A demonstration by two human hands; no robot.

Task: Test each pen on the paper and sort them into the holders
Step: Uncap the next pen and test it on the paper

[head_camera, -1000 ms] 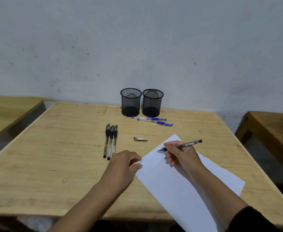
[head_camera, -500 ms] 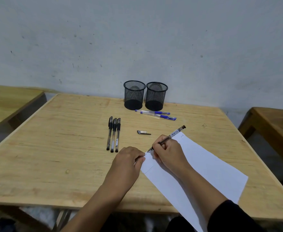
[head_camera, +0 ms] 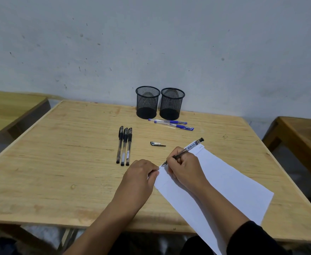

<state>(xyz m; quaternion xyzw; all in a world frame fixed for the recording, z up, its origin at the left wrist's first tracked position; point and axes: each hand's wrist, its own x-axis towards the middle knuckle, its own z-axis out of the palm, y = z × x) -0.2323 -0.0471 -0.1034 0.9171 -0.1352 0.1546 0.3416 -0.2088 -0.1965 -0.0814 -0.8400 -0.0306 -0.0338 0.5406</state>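
The right hand [head_camera: 185, 169] pinches a black pen [head_camera: 186, 150], its tip on the paper's [head_camera: 224, 188] near-left corner. The left hand [head_camera: 141, 176], fingers curled, presses that corner's edge against the surface [head_camera: 68, 162]. The pen's cap [head_camera: 157, 144] lies just beyond the paper.

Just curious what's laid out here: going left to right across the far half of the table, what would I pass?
Three black pens → left holder → pen cap → right holder → two blue pens.
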